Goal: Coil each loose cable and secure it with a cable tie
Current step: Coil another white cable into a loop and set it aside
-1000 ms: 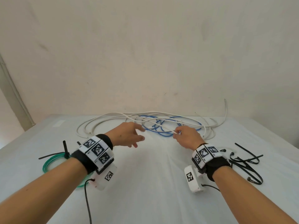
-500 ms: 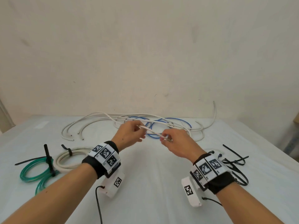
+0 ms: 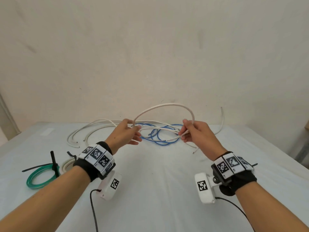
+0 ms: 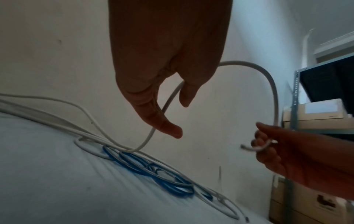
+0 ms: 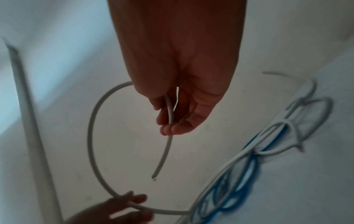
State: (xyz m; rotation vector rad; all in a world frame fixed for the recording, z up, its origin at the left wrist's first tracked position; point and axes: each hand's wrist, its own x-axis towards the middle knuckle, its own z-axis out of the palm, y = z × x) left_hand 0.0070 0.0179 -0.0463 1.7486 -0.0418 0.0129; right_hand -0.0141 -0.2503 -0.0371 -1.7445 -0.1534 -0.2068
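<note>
Both hands held the white cable arched: right hand pinching its end, left hand fingers loosely curled around it.

No words, brand names or numbers can be read anywhere; the white wrist-mounted camera housings and black wristbands carry only black-and-white square marker patterns.

Smooth matt white cable, glossy blue cable, wrinkled white cloth over table, rough matt plaster wall

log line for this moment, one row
phase: first loop | left hand: holds white cable | right hand: pinches cable end | tie: none
</note>
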